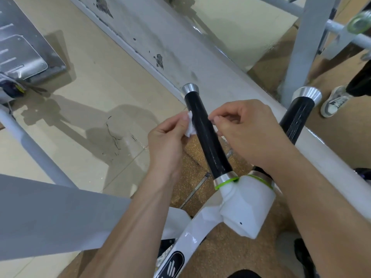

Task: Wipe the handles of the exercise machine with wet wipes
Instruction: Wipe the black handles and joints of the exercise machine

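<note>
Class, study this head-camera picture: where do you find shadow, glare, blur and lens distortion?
Head view: soft shadows lie on the tiled floor; glare streaks run along the black handle, where the left hand and right hand pinch the wet wipe; the green-ringed knob at top right is smeared by blur; the long white beam looks slightly bowed, as wide-angle lenses do.

The long black handle grip (206, 135) looks glossy, capped with brushed silver metal (190, 88). The white moulded machine housing (249, 205) shines smooth. The speckled brown floor mat (226, 255) looks rough.
</note>
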{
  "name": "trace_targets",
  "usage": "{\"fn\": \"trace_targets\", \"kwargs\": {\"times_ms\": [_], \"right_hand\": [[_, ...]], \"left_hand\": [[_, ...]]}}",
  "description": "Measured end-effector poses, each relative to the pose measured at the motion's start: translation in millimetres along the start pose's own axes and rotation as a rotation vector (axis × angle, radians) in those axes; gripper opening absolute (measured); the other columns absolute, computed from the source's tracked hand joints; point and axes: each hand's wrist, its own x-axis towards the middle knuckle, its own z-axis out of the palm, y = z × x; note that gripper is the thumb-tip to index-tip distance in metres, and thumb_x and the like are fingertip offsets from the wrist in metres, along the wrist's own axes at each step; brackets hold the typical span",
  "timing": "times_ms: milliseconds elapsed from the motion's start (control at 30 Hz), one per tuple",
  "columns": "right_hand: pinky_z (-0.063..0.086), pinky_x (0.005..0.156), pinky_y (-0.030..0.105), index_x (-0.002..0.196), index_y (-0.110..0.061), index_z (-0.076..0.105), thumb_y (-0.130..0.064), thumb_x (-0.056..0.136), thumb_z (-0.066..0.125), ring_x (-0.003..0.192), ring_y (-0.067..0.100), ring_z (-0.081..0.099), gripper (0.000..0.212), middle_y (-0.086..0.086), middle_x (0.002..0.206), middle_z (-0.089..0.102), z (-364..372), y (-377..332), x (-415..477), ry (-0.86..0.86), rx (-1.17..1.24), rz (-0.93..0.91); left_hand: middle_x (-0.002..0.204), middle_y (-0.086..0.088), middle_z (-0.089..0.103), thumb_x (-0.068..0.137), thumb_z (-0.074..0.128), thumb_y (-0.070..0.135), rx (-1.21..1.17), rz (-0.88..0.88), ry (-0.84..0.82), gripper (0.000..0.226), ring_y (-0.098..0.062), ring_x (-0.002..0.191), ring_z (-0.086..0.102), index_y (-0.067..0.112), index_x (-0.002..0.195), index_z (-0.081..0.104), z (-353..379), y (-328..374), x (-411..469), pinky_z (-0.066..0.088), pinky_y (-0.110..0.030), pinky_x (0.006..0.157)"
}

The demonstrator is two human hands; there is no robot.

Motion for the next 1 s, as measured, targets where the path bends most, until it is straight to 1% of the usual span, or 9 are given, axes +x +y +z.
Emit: {"fn": "trace_targets", "kwargs": {"times_ms": [133, 233, 300, 400, 533, 667, 800, 900, 1000], "right_hand": [[0.055, 0.075, 0.030, 0.087, -0.030, 0.071, -0.020, 0.088, 0.055, 0.074, 0.004, 0.065, 0.018, -0.014, 0.074, 0.066, -1, -5, 0, -0.002, -0.045, -0.018], [0.053, 0.082, 0.037, 0.102, -0.030, 0.068, -0.013, 0.091, 0.049, 0.086, 0.014, 0.064, 0.027, -0.006, 0.093, 0.068, -9, -14, -7, -0.101, -0.209, -0.073], [0.050, 0.086, 0.041, 0.115, -0.026, 0.061, -0.009, 0.090, 0.048, 0.097, 0.022, 0.060, 0.032, 0.001, 0.108, 0.067, -15, -21, -17, -0.213, -0.441, -0.164], [0.050, 0.084, 0.042, 0.118, -0.023, 0.054, -0.014, 0.090, 0.047, 0.097, 0.024, 0.059, 0.030, 0.002, 0.106, 0.065, -22, -25, -35, -0.279, -0.579, -0.197], [0.047, 0.084, 0.043, 0.113, -0.013, 0.060, -0.006, 0.089, 0.044, 0.097, 0.027, 0.059, 0.030, 0.008, 0.101, 0.066, -20, -12, -59, -0.219, -0.388, -0.154], [0.046, 0.077, 0.034, 0.103, -0.005, 0.069, -0.002, 0.076, 0.045, 0.087, 0.032, 0.064, 0.036, 0.012, 0.093, 0.072, -9, 2, -72, -0.039, -0.323, -0.242], [0.047, 0.083, 0.037, 0.114, -0.012, 0.066, -0.013, 0.080, 0.036, 0.099, 0.026, 0.061, 0.045, 0.006, 0.107, 0.069, -8, 7, -70, -0.040, -0.266, -0.216], [0.045, 0.088, 0.035, 0.117, -0.015, 0.064, -0.016, 0.082, 0.035, 0.105, 0.022, 0.058, 0.046, 0.002, 0.113, 0.067, -9, 9, -71, -0.024, -0.267, -0.231], [0.044, 0.086, 0.033, 0.114, -0.015, 0.065, -0.013, 0.086, 0.040, 0.103, 0.021, 0.057, 0.038, 0.002, 0.110, 0.067, -8, 11, -72, -0.029, -0.261, -0.229]], "left_hand": [[0.084, -0.010, 0.074, 0.082, 0.065, -0.001, -0.038, -0.072, 0.032, 0.011, -0.018, 0.079, 0.070, 0.004, 0.089, 0.072, 3, -4, -13, 0.055, -0.023, 0.071], [0.069, -0.002, 0.073, 0.083, 0.060, -0.008, -0.048, -0.098, -0.018, 0.017, -0.009, 0.066, 0.069, 0.005, 0.086, 0.071, -7, -8, -23, 0.054, -0.016, 0.062], [0.073, -0.004, 0.074, 0.084, 0.059, -0.009, -0.052, -0.071, -0.055, 0.023, -0.011, 0.070, 0.070, 0.009, 0.091, 0.071, -11, -5, -23, 0.055, -0.019, 0.065], [0.080, -0.008, 0.073, 0.084, 0.062, -0.005, -0.051, -0.013, -0.038, 0.022, -0.016, 0.075, 0.069, 0.011, 0.097, 0.070, -7, -11, -25, 0.055, -0.022, 0.069], [0.076, -0.001, 0.075, 0.084, 0.062, -0.002, -0.109, -0.037, 0.048, 0.015, -0.011, 0.073, 0.069, 0.009, 0.089, 0.070, -1, -28, -51, 0.056, -0.022, 0.069], [0.079, -0.004, 0.074, 0.083, 0.062, -0.003, -0.070, -0.014, 0.056, 0.016, -0.013, 0.075, 0.069, 0.010, 0.085, 0.071, -8, -34, -76, 0.055, -0.021, 0.069], [0.072, 0.000, 0.073, 0.083, 0.063, -0.002, -0.064, 0.030, 0.019, 0.016, -0.011, 0.070, 0.067, 0.011, 0.088, 0.070, -8, -21, -71, 0.056, -0.022, 0.069], [0.080, -0.003, 0.074, 0.077, 0.069, 0.008, -0.110, 0.044, 0.035, 0.012, -0.017, 0.079, 0.067, 0.011, 0.088, 0.072, -1, -15, -64, 0.055, -0.028, 0.078], [0.086, -0.006, 0.076, 0.071, 0.072, 0.011, -0.057, 0.025, 0.062, 0.012, -0.021, 0.089, 0.069, 0.014, 0.082, 0.076, -1, -19, -87, 0.054, -0.029, 0.081]]}}
